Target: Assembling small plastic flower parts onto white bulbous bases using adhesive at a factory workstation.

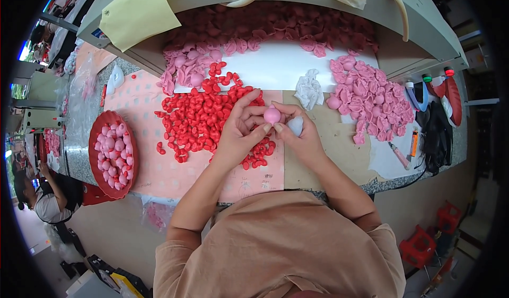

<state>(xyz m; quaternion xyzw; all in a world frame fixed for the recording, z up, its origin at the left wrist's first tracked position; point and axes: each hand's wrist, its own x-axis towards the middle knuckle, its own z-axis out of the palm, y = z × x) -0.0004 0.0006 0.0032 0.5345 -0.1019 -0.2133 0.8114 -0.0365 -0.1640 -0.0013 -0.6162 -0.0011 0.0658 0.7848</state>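
Between both hands, over the middle of the bench, is a small round pink ball-shaped piece [272, 115]. My left hand [237, 136] pinches it from the left by thumb and fingers, with its index finger raised. From the other side, the thumb and index finger of my right hand [306, 145] press on it. A pale bluish-white wad [296, 125] is tucked in my right hand; its kind is unclear. Under and left of my left hand spreads a heap of small glossy red pieces [196, 118]. Right of my hands lies a pile of pink frilled pieces [371, 99].
A red oval basket [132, 173] of pink balls with red parts stands at the left. Ahead, a grey hood [429, 32] covers more pink pieces. A crumpled white tissue [309, 90], a tube [399, 156] and an orange cutter [414, 143] lie rightward. Another person [50, 200] works far left.
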